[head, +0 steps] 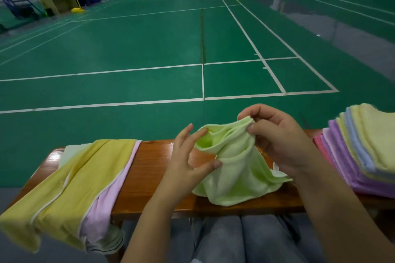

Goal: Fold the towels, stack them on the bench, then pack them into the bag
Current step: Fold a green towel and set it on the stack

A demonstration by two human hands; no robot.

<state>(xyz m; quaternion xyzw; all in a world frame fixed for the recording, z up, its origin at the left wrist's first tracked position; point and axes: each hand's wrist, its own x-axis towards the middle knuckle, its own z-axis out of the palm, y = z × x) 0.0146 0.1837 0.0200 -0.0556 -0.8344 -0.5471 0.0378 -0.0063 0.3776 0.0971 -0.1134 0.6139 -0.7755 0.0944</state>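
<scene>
A light green towel (237,168) hangs bunched above the middle of the wooden bench (154,168), its lower part resting on the wood. My right hand (280,141) pinches its top corner between thumb and fingers. My left hand (190,156) holds the towel's left edge, thumb against the cloth and fingertips at the rim of a fold. A stack of towels (359,151) in purple, yellow, blue and pink lies at the right end of the bench. A yellow and pink bag (70,188) lies flat across the left end, hanging over the front edge.
The bench stands at the edge of a green badminton court floor (149,45) with white lines. My knees in grey trousers (241,239) sit just under the bench's front edge. Net posts and dark bags stand far off.
</scene>
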